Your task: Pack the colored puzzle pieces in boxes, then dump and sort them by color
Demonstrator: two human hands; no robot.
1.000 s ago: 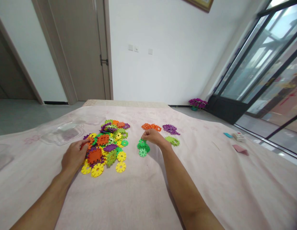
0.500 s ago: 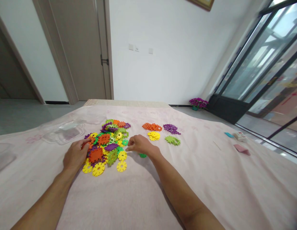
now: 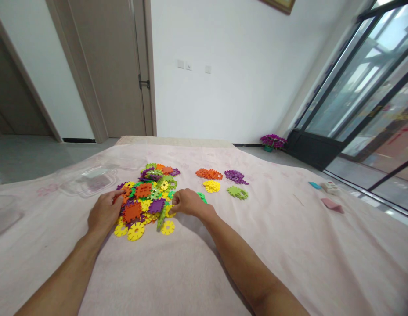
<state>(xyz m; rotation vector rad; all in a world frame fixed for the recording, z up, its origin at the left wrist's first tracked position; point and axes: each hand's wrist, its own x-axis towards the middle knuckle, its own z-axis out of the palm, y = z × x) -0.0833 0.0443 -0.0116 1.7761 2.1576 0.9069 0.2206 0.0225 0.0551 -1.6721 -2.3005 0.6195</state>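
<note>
A mixed pile of plastic snowflake pieces (image 3: 147, 199) in orange, yellow, purple and green lies on a pink cloth (image 3: 197, 263). My left hand (image 3: 103, 213) rests curled on the pile's left edge, touching an orange piece. My right hand (image 3: 187, 202) is at the pile's right edge, fingers pinched on a yellow round piece (image 3: 169, 211). Behind that hand a bit of the green pile (image 3: 201, 196) shows. Further right lie sorted small piles: orange (image 3: 208, 174), purple (image 3: 236, 176), yellow (image 3: 211, 186) and light green (image 3: 237, 192).
A clear plastic container (image 3: 88, 182) lies left of the pile. Small items, a blue piece (image 3: 313, 185), a white box (image 3: 329, 187) and a pink card (image 3: 331, 204), sit at the right. A potted purple plant (image 3: 272, 141) stands on the floor by the glass doors.
My right hand moved left from the green pile to the mixed pile's right edge and closed on a yellow piece. The yellow sorted pile came into view. My left hand stayed put.
</note>
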